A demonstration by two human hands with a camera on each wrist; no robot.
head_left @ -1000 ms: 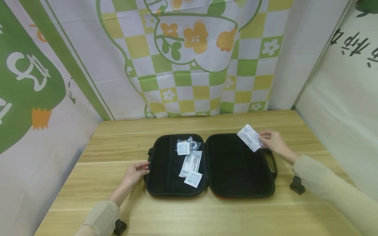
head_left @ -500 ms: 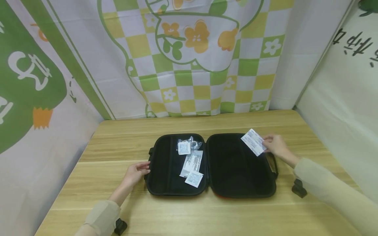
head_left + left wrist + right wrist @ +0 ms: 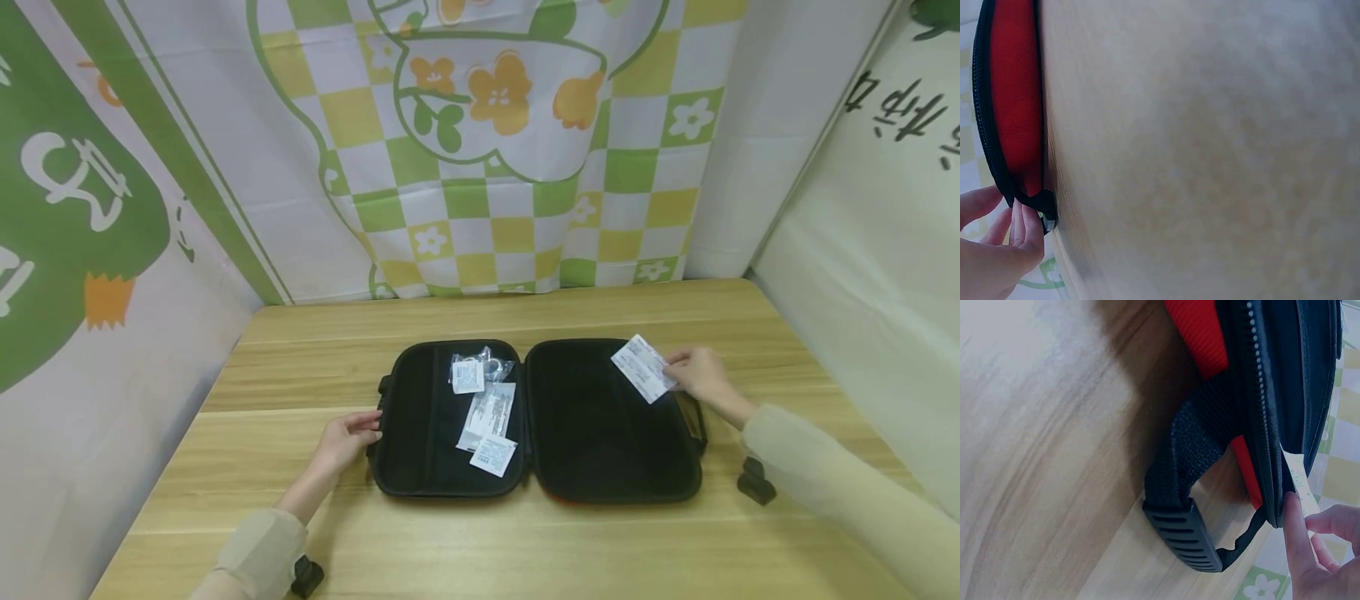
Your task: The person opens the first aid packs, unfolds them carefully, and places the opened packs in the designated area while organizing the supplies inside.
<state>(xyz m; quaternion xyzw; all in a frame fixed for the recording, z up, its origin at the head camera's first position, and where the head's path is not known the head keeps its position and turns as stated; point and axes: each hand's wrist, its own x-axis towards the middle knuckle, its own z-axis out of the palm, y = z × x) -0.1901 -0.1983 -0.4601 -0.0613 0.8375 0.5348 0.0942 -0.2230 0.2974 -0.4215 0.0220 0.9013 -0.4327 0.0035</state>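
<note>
Packet (image 3: 641,369), white with fine print, slants across the upper right corner of an open black case (image 3: 592,442) at the centre of the head view; I cannot tell whether it touches the lining. The right hand (image 3: 699,373) pinches its right edge between thumb and fingers. At the case's left rim, the left hand (image 3: 343,442) rests with fingers nearly straight and close together, tips touching the edge, thumb apart from them. In the case's left half, a long printed packet (image 3: 489,408) lies between an upper square sachet (image 3: 468,377), over a clear bag (image 3: 499,367), and a lower square sachet (image 3: 493,456). A black handle (image 3: 1182,534) stands out low in the right wrist view. Beneath spreads a wooden table (image 3: 450,546); behind hangs checked cloth (image 3: 465,200).
</note>
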